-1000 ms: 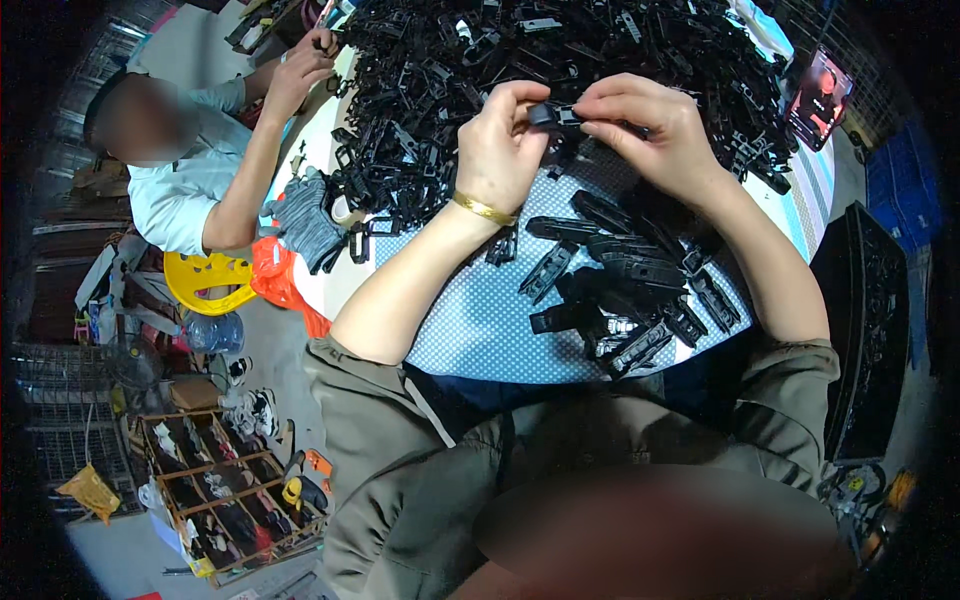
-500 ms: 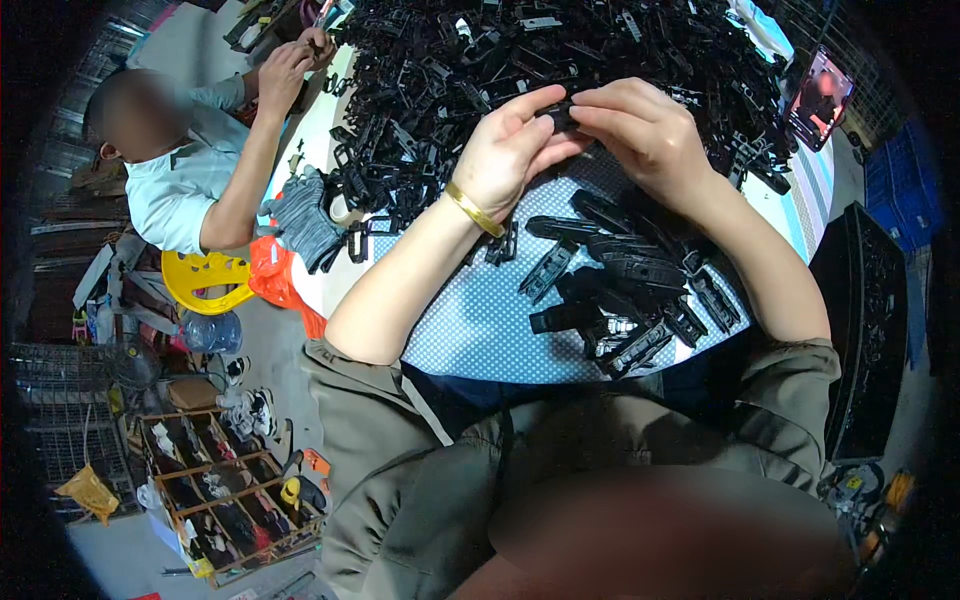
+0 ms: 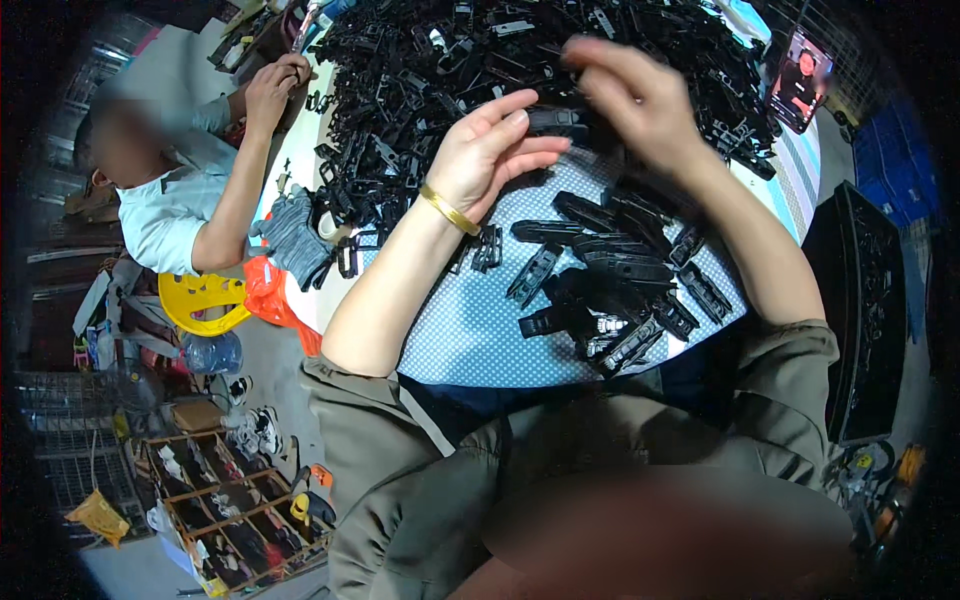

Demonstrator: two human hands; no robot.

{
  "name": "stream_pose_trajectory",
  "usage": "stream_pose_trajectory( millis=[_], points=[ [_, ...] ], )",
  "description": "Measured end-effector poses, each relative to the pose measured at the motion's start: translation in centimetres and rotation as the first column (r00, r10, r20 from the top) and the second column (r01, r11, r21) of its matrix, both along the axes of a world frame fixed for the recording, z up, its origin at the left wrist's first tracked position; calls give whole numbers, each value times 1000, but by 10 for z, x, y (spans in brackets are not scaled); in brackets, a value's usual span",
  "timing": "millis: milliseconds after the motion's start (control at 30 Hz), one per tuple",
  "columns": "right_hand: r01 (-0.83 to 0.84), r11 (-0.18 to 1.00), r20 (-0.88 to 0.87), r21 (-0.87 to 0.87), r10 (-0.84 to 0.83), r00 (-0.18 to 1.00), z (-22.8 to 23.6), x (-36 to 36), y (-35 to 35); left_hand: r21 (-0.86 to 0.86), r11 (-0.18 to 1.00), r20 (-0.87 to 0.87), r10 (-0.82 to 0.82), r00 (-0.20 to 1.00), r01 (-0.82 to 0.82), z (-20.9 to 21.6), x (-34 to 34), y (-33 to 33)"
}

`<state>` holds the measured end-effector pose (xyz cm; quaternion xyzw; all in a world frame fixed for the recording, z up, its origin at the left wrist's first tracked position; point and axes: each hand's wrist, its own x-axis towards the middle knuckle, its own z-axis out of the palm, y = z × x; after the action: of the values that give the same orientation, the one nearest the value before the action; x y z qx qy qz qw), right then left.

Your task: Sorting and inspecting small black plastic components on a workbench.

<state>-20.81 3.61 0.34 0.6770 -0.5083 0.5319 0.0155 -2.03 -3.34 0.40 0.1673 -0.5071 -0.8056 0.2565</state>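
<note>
My left hand (image 3: pixel 490 150), with a gold bracelet on its wrist, is over the near edge of a heap of black plastic parts. At its thumb and fingertips it holds one long black plastic part (image 3: pixel 556 122). The other fingers of that hand stretch to the right below the part. My right hand (image 3: pixel 640 105) is raised to the right, above the heap (image 3: pixel 400 90). Motion blurs its fingers, so whether anything is in them does not show. Several long black parts (image 3: pixel 625 262) lie in a smaller pile on the blue dotted cloth (image 3: pixel 455 330) between my forearms.
On the left a person (image 3: pixel 165 215) in a light shirt works at the table. Grey gloves (image 3: pixel 293 240) and an orange-red bag (image 3: pixel 268 290) lie near the left edge. A phone (image 3: pixel 800 82) stands at the far right. A shoe rack (image 3: pixel 235 500) stands on the floor.
My right hand has come away from the part at my left fingertips and moved up. My left hand keeps nearly the same pose. The whole view has shifted slightly.
</note>
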Motion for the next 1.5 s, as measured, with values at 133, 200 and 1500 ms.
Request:
stream_pose_trajectory(
  millis=[133,200,1500],
  points=[
    [346,938,1,14,-346,938,1,-70,-26,-24,1000,97,2,995,0,-1,-6,8],
    [425,900,-166,99,-406,898,-6,-79,-39,-27,998,123,-60,991,64,-1,-8,9],
    [-291,914,354,284,182,918,5,17,6,-320,935,-19,154,988,-152,-3,-3,3]
  ],
)
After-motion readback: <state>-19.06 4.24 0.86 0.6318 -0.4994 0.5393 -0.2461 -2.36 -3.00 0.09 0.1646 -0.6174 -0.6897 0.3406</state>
